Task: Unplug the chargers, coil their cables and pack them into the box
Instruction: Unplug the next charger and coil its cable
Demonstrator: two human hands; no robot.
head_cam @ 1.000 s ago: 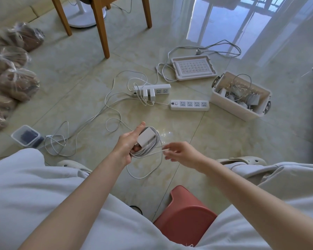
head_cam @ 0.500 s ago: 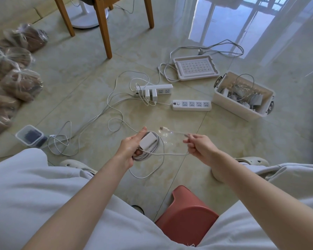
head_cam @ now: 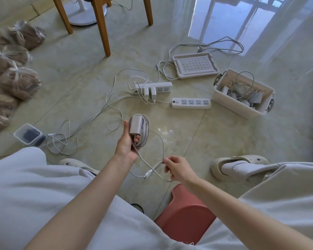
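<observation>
Charger (head_cam: 136,124) in my left grip (head_cam: 126,143): thumb along its side, fingers curled under the wound cable (head_cam: 145,131) and mostly hidden by it. My right grip (head_cam: 179,168) pinches the loose tail of that cable, with the connector (head_cam: 148,173) dangling just beside; the pinching fingertips are hard to make out. On the floor (head_cam: 188,141) beyond, loose leads trail to a power strip (head_cam: 163,87) with two plugged chargers (head_cam: 150,92); a second strip (head_cam: 191,103) lies near. The box (head_cam: 242,107), well to the right, holds an indistinct tangle, with its lid (head_cam: 195,64) beside it. My knees cover the lower view, a red stool (head_cam: 186,213) showing between them. Bags (head_cam: 18,82) are cut off at the left.
</observation>
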